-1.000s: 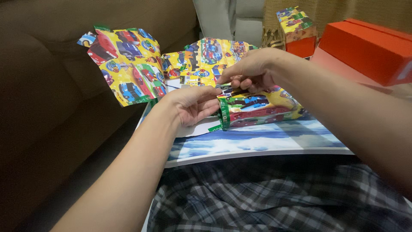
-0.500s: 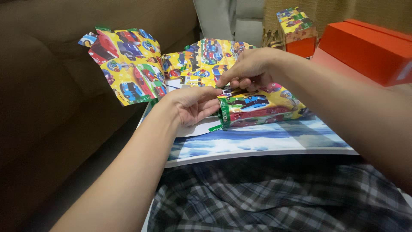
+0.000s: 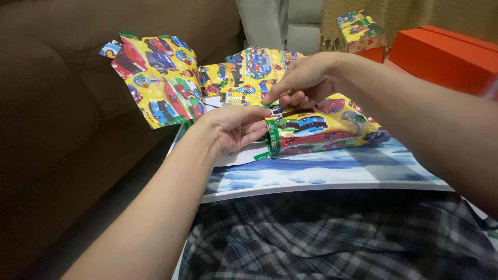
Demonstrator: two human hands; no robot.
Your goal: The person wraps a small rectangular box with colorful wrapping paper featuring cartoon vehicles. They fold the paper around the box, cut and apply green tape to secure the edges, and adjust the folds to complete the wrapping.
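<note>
A small box wrapped in yellow cartoon-vehicle paper [image 3: 321, 127] lies on a blue-and-white board [image 3: 332, 171] across my lap. My left hand [image 3: 233, 127] presses its fingers against the box's left end, where the paper has a green edge. My right hand [image 3: 303, 80] reaches over from the right and pinches the paper fold at the top left corner of the box. Both hands touch the wrapped box.
Loose sheets of the same wrapping paper [image 3: 155, 78] lie on the brown sofa [image 3: 57, 119] to the left and behind the box. An orange box [image 3: 446, 54] and another wrapped parcel [image 3: 360, 28] stand at the back right. Plaid cloth [image 3: 332, 238] covers my lap.
My right hand's fingers have shifted slightly on the fold at the box's left end. The left hand and box stay in about the same place.
</note>
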